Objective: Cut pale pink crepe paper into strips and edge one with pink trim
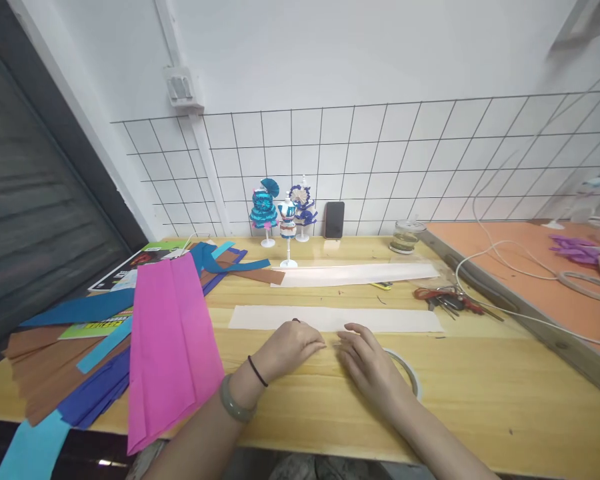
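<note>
A long white paper strip (340, 319) lies flat across the wooden table. At its near edge, my left hand (293, 347) is closed in a pinch, and whatever is between the fingertips is too small to make out. Just to the right, my right hand (370, 363) has its fingers curled in toward the left one, with a faint, thin pale bit at the fingertips. A roll of tape (414, 377) rests beside my right hand, which partly hides it. Another pale strip (360, 273) lies farther back.
Pink paper (173, 340) and brown (45, 373), blue and turquoise sheets cover the left side over magazines. Small decorated dress stands (289, 230), a phone (335, 220) and a glass jar (404, 237) stand at the back. Tools (450, 301) and a white cable lie right.
</note>
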Action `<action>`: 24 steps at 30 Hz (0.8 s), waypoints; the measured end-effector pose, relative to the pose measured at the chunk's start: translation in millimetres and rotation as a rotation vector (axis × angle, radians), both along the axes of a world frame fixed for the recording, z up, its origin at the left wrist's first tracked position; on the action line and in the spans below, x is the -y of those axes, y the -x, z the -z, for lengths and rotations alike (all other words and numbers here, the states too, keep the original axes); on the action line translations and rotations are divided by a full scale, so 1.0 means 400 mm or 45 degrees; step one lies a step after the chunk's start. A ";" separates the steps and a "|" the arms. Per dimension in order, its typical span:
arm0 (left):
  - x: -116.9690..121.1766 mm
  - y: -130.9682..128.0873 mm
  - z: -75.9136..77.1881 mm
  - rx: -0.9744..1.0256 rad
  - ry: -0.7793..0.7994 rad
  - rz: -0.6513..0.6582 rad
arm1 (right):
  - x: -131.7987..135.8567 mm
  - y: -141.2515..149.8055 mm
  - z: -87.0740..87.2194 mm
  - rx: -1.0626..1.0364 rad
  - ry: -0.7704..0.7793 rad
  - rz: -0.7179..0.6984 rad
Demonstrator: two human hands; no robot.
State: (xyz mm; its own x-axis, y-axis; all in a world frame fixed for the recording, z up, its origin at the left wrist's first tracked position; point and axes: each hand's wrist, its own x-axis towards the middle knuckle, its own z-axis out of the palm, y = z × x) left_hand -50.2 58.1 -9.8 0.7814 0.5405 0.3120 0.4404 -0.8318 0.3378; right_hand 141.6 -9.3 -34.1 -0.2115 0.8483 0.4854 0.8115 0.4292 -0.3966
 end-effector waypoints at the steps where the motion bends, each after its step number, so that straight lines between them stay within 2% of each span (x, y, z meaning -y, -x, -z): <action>1: -0.001 0.002 0.001 0.007 -0.032 -0.014 | 0.004 -0.005 -0.002 0.014 -0.016 0.022; 8: 0.004 -0.001 -0.017 0.002 -0.259 0.018 | 0.057 -0.050 -0.019 0.276 0.002 0.187; 12: 0.020 -0.018 -0.022 -0.088 -0.308 0.018 | 0.087 -0.043 -0.015 0.345 0.045 0.275; 15: 0.031 -0.036 -0.020 -0.193 -0.303 -0.033 | 0.096 -0.025 0.002 0.381 -0.006 0.271; 19: 0.036 -0.061 -0.020 -0.186 -0.351 -0.112 | 0.100 -0.013 0.020 0.457 -0.084 0.241; 24: 0.026 -0.091 -0.007 -0.199 -0.434 -0.089 | 0.111 -0.015 0.010 0.483 -0.107 0.135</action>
State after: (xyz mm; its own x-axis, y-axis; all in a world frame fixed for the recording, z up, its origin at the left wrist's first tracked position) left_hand -14.0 47.9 -7.2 0.7986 0.4798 0.3633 0.5244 -0.8510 -0.0287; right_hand 147.7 -53.8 -38.0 -0.3025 0.8357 0.4583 0.9350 0.3535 -0.0274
